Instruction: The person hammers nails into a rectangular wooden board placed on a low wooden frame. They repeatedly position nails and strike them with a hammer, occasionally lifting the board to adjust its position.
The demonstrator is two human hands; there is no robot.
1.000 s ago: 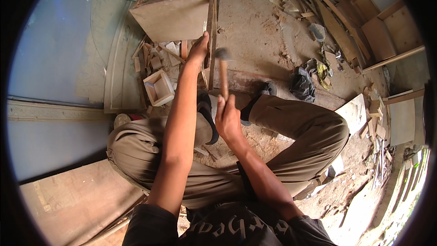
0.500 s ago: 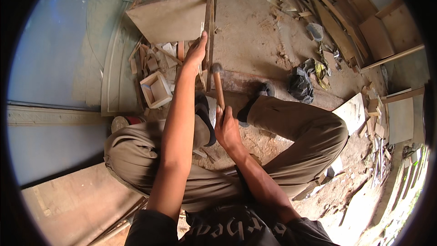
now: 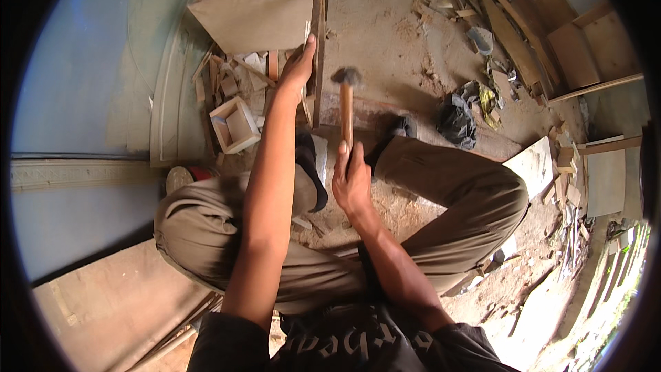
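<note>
My right hand [image 3: 352,182] is wrapped round the wooden handle of a hammer [image 3: 347,110]. The hammer's dark head is raised, a short distance to the right of a wooden frame [image 3: 319,41]. At the lower end of that frame's upright side, my left hand [image 3: 297,72] grips the edge with its thumb pointing away from me; its other fingers are mostly hidden. A pale flat panel [image 3: 255,17] is fitted in the frame, left of the upright.
A small open wooden box [image 3: 235,125] and wood offcuts lie left of my left forearm. Beyond my right foot is a black plastic bag [image 3: 457,121]. Wooden shelving [image 3: 575,48] stands at the far right, with scraps before it. A blue panel [image 3: 76,62] rises at the left.
My right hand has swung the hammer up and to the right, away from the frame. My left hand keeps its grip and has shifted slightly away from me in the picture.
</note>
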